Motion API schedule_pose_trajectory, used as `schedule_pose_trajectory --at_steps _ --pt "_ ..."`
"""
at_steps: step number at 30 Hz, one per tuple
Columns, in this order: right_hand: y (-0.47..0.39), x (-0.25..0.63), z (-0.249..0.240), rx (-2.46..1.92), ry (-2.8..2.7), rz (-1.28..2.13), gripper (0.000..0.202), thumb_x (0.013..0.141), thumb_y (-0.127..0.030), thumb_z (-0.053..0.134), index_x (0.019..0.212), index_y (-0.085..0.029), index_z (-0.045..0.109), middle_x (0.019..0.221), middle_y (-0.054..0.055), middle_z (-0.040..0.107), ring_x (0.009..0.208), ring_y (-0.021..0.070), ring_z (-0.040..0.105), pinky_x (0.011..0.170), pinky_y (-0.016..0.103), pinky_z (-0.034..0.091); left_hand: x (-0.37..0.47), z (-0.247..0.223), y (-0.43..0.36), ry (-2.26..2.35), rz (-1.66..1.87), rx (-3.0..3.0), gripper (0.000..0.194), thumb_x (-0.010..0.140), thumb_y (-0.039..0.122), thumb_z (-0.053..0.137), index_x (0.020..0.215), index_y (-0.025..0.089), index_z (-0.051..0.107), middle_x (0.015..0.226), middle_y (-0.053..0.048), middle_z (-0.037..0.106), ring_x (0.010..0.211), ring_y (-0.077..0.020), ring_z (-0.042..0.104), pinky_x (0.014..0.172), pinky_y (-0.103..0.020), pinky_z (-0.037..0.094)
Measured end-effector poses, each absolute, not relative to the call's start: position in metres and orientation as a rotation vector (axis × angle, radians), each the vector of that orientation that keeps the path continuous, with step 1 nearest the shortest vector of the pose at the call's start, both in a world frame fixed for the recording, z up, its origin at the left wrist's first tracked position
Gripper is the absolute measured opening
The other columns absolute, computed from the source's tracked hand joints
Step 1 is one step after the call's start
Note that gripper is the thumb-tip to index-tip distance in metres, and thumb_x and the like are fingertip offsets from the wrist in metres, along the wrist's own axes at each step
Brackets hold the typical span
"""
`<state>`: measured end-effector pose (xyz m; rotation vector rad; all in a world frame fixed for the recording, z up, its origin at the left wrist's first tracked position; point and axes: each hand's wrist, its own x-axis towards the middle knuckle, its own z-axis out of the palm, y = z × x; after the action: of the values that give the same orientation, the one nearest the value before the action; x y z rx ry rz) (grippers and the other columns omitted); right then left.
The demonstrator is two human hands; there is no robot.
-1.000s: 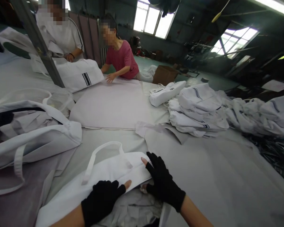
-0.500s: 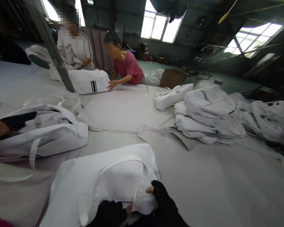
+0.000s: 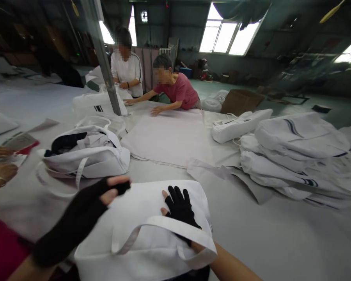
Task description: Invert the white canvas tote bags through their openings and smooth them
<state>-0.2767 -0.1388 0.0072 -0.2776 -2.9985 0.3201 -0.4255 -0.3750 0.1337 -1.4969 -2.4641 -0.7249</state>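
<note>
A wide grey worktop (image 3: 280, 234) fills a dim workshop lit by high windows. The right hand (image 3: 179, 208), in a black fingerless glove, lies with fingers (image 3: 175, 194) spread flat on a white bag (image 3: 140, 210), passing under its strap (image 3: 163, 226). The left hand (image 3: 105, 193) hovers open above the bag's left edge. Just beyond stands an open bag (image 3: 87, 158); folded bags (image 3: 292, 152) pile at right. Two people (image 3: 152, 82) work across the worktop.
</note>
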Motion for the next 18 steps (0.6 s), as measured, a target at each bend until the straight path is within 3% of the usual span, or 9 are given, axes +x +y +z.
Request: schedule_pose_trajectory --at_steps 2,3,5,8,11,15,18 --pt "-0.135 -0.275 0.008 -0.258 -2.993 0.309 0.060 0.091 -0.043 0.047 0.147 -0.027 0.031 0.154 0.009 0.025 0.141 0.0336 0.022 0.113 0.063 0.014 -0.426 0.102 -0.346 -2.444 -0.700 -1.565 0.058 0.096 0.037 0.040 0.149 0.020 0.024 0.146 -0.010 0.041 0.133 -0.0271 0.040 0.109 -0.046 0.037" --pt "-0.133 -0.275 0.007 -0.233 -2.993 0.308 0.061 0.091 -0.044 0.047 0.147 -0.026 0.031 0.154 0.010 0.025 0.141 0.0342 0.023 0.112 0.064 0.016 -0.421 0.077 -0.332 -2.432 -0.539 -1.672 0.068 0.093 0.042 0.046 0.151 0.019 0.019 0.148 -0.014 0.036 0.136 -0.0346 0.034 0.108 -0.056 0.033" --pt "-0.131 -0.274 0.001 -0.157 -2.990 0.301 0.066 0.089 -0.046 0.048 0.148 -0.024 0.030 0.153 0.012 0.027 0.140 0.0355 0.024 0.110 0.065 0.018 -0.405 0.023 -0.314 -2.304 -0.276 -1.865 0.073 0.086 0.044 0.058 0.149 0.025 0.026 0.146 -0.016 0.039 0.131 -0.0476 0.033 0.099 -0.069 0.031" --pt "-0.130 -0.271 -0.019 -0.068 -2.972 0.297 0.074 0.084 -0.047 0.053 0.149 -0.023 0.026 0.154 0.012 0.023 0.141 0.0371 0.021 0.110 0.068 0.015 -0.385 -0.040 -0.311 -2.392 -0.122 -1.816 0.079 0.083 0.043 0.062 0.150 0.028 0.024 0.151 -0.017 0.029 0.135 -0.0499 0.024 0.101 -0.072 0.023" --pt "-0.135 -0.266 -0.039 -0.124 -2.923 0.371 0.076 0.082 -0.044 0.056 0.149 -0.025 0.025 0.155 0.010 0.022 0.141 0.0372 0.018 0.111 0.067 0.009 -0.379 -0.066 -0.314 -2.414 -0.122 -1.828 0.080 0.084 0.048 0.058 0.151 0.024 0.020 0.154 -0.018 0.022 0.138 -0.0467 0.018 0.105 -0.069 0.020" --pt "-0.140 -0.274 -0.031 -0.186 -2.916 0.590 0.066 0.089 -0.044 0.050 0.148 -0.027 0.028 0.152 0.006 0.032 0.138 0.0323 0.029 0.115 0.060 0.011 -0.392 -0.068 -0.308 -2.397 -0.152 -1.864 0.085 0.083 0.055 0.056 0.151 0.018 0.021 0.154 -0.020 0.019 0.140 -0.0441 0.017 0.109 -0.066 0.012" --pt "-0.131 -0.282 0.001 -0.195 -2.891 0.671 0.059 0.090 -0.050 0.048 0.143 -0.024 0.038 0.147 0.006 0.040 0.135 0.0304 0.034 0.116 0.056 0.011 -0.413 -0.045 -0.309 -2.363 -0.214 -1.947 0.084 0.084 0.056 0.054 0.151 0.019 0.020 0.154 -0.017 0.021 0.139 -0.0404 0.022 0.112 -0.061 0.015"
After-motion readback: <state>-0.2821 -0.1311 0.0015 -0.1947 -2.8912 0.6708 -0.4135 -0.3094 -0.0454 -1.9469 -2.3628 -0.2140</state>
